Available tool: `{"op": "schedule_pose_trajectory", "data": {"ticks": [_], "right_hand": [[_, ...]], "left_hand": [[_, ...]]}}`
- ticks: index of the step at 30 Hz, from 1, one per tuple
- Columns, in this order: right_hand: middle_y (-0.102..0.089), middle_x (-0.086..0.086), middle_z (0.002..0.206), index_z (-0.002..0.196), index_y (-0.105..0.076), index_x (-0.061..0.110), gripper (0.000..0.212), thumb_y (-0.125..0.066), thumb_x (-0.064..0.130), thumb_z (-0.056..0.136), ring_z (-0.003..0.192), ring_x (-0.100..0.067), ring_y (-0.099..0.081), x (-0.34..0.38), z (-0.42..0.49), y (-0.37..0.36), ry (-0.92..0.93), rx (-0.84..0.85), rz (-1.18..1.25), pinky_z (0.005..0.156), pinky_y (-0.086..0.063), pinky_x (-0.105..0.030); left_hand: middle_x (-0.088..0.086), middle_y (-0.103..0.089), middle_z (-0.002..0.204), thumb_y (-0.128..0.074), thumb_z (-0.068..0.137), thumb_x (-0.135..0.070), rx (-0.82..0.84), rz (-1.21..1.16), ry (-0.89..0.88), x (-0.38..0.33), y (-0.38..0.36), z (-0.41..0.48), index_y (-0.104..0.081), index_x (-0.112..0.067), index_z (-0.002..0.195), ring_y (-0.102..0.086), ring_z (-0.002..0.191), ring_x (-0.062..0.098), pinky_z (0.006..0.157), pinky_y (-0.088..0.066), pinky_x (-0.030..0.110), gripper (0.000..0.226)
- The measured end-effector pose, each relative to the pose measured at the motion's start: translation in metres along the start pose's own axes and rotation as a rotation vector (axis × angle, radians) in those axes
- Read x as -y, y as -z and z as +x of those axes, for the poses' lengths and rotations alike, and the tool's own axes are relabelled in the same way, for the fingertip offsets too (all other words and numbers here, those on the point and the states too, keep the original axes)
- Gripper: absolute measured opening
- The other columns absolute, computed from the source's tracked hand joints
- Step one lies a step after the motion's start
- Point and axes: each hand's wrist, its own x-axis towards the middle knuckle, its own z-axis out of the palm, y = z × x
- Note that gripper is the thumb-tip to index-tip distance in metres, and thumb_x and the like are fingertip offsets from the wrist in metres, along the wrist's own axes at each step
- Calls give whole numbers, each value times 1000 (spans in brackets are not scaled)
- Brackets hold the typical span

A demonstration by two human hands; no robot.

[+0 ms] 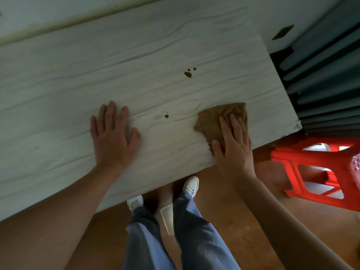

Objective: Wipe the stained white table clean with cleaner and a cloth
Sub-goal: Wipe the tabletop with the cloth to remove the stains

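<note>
The white wood-grain table [78, 90] fills most of the view. A cluster of dark brown stains [188, 74] lies right of its middle, and a smaller brown spot [166, 116] sits nearer me, between my hands. A brown cloth [216, 117] lies flat near the table's right front corner. My right hand [232, 141] presses down on the cloth with fingers spread over it. My left hand [113, 133] rests palm-down on bare table, fingers apart, holding nothing. No cleaner bottle is visible.
A red plastic stool [319, 172] stands on the brown floor just right of the table's corner. Dark grey slats [327, 75] run along the right side. My legs and white shoes [191, 185] are below the table's front edge.
</note>
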Motion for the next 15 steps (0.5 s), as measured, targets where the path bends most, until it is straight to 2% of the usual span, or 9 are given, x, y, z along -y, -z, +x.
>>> {"op": "schedule_pose_trajectory", "data": {"ticks": [4,9,13,15], "right_hand": [[-14,-7,168,160,-24,20,64,-47,37,102,156,-27,-5,5,6,-10,12,-46,7,126,-11,-51],[-20,-11,166,158,-30,18,65,-40,43,98,154,-32,-12,19,35,-11,74,-71,-12,125,-13,-52],[-20,-10,167,158,-30,20,65,-31,47,100,155,-31,-12,37,65,-8,108,-59,-10,125,-11,-49],[-21,-10,166,158,-32,20,62,-33,45,101,154,-31,-13,46,81,-7,115,-68,-9,126,-10,-48]], "left_hand": [[14,-27,168,-39,93,-47,-27,-5,1,0,0,0,-42,-17,155,-18,158,35,129,-9,55,68],[13,-27,169,-39,93,-47,-27,-1,-1,1,-1,1,-41,-18,156,-17,158,34,129,-9,54,69],[12,-27,169,-40,93,-47,-38,15,-4,1,-1,2,-41,-18,156,-17,159,33,129,-9,55,69],[13,-28,169,-40,93,-48,-55,20,-11,2,-4,2,-41,-18,156,-19,158,34,128,-11,56,70]]}}
